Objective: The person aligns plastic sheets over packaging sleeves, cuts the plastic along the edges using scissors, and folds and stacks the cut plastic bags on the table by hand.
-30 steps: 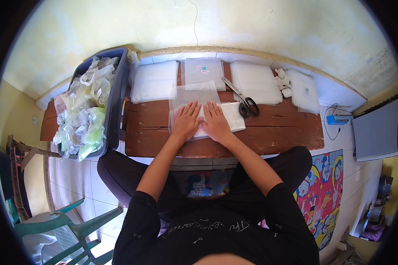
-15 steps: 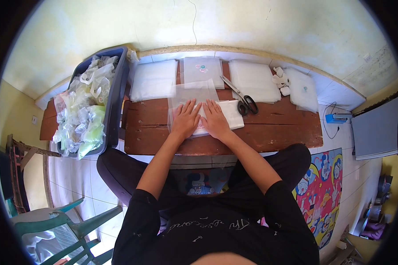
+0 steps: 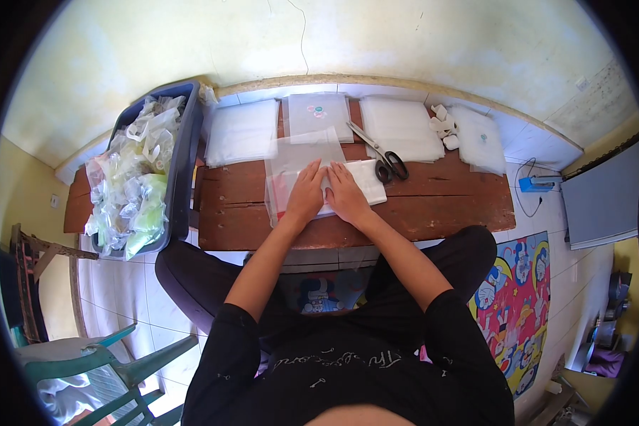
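My left hand [image 3: 307, 193] lies with fingers stretched out over a clear plastic bag and a folded white plastic sheet, close beside my right hand. My right hand [image 3: 346, 193] rests flat on the folded white plastic sheet [image 3: 370, 180], its fingertips near those of the left. Beneath the hands, the clear plastic bag [image 3: 284, 157] extends toward the wall, with a red print showing at its left side. Scissors with black handles [image 3: 389, 163] lie open-bladed just right of the bag. The hands hide the middle of the folded sheet.
Along the back of the wooden bench [image 3: 447, 209] lie stacks of clear bags [image 3: 241, 131], a printed bag stack [image 3: 312, 126], another stack [image 3: 399, 128], white strips [image 3: 444, 126] and a smaller stack [image 3: 480, 140]. A blue-grey tub [image 3: 186, 153] of crumpled plastic stands left.
My left hand has slid right, closer to my right hand, uncovering the red print on the bag. The right hand stays on the folded sheet. The camera view has shifted slightly.
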Demonstrator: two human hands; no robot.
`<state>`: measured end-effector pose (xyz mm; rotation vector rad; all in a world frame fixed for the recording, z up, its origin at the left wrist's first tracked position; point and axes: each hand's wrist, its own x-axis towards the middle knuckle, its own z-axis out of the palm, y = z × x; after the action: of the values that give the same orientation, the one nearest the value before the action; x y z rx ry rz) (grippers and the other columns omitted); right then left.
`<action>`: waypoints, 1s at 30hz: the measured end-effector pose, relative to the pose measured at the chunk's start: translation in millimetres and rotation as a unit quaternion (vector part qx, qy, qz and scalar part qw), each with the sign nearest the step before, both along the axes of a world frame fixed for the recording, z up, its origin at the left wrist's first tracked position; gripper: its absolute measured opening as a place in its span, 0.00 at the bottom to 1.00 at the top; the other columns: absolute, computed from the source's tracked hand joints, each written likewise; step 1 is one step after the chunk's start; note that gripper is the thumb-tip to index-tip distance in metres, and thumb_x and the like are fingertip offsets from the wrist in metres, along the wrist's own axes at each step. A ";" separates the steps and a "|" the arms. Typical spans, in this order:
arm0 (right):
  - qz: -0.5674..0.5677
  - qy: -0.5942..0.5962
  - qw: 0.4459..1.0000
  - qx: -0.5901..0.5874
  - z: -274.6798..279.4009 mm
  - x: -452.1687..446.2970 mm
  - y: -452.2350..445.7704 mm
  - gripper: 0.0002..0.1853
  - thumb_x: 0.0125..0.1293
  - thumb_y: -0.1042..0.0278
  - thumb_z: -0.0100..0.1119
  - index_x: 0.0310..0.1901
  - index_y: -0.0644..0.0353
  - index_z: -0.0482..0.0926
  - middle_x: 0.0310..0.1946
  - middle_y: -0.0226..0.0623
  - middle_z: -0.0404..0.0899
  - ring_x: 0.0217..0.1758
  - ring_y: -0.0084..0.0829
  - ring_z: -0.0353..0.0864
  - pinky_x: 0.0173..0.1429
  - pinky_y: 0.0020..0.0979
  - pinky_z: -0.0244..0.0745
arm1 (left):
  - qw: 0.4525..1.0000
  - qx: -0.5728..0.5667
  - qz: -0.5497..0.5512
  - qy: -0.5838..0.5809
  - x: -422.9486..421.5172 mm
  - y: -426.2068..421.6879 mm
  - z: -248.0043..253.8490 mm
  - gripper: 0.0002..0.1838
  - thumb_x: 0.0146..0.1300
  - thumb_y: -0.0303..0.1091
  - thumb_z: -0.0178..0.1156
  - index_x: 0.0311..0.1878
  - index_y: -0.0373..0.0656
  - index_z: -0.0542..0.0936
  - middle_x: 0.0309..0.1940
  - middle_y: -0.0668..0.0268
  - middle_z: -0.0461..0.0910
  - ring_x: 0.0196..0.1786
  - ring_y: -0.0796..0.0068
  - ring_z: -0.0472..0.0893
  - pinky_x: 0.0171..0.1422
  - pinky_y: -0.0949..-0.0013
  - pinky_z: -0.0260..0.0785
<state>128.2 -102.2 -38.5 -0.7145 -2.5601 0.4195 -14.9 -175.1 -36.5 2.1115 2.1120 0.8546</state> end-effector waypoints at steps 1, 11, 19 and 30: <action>-0.002 -0.001 1.000 0.001 -0.3 0.2 -0.1 0.29 0.66 0.67 0.52 0.66 0.75 0.65 0.69 0.60 0.62 0.75 0.53 0.57 0.79 0.44 0.52 | 0.998 0.010 0.005 -0.069 3.6 2.0 -0.9 0.25 0.65 0.29 0.51 0.66 0.34 0.70 0.71 0.49 0.65 0.75 0.52 0.62 0.79 0.51 0.51; -0.011 0.080 0.996 -0.037 2.0 3.9 8.2 0.23 0.63 0.71 0.55 0.58 0.71 0.73 0.64 0.58 0.69 0.69 0.55 0.66 0.74 0.46 0.61 | 0.998 0.015 0.015 -0.051 11.0 3.8 -1.9 0.23 0.73 0.36 0.47 0.67 0.35 0.71 0.69 0.50 0.69 0.73 0.52 0.65 0.78 0.53 0.53; -0.250 -0.019 0.967 0.034 45.5 66.5 54.9 0.18 0.58 0.71 0.60 0.51 0.66 0.77 0.54 0.52 0.74 0.56 0.51 0.76 0.60 0.47 0.74 | 0.999 -0.008 0.021 -0.029 14.0 4.3 -2.0 0.24 0.73 0.38 0.48 0.68 0.38 0.71 0.70 0.51 0.67 0.74 0.53 0.63 0.78 0.54 0.51; -0.276 -0.125 0.948 -0.102 47.1 64.8 94.6 0.18 0.54 0.76 0.63 0.48 0.66 0.75 0.48 0.60 0.71 0.48 0.58 0.79 0.56 0.47 0.77 | 1.000 -0.013 0.024 -0.013 14.6 4.3 -0.9 0.23 0.73 0.40 0.48 0.68 0.43 0.73 0.70 0.50 0.67 0.75 0.53 0.63 0.78 0.54 0.51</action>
<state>193.1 -7.6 8.6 -1.5946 -2.4060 0.4243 -0.3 -170.8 -37.4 2.0339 2.1572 0.8504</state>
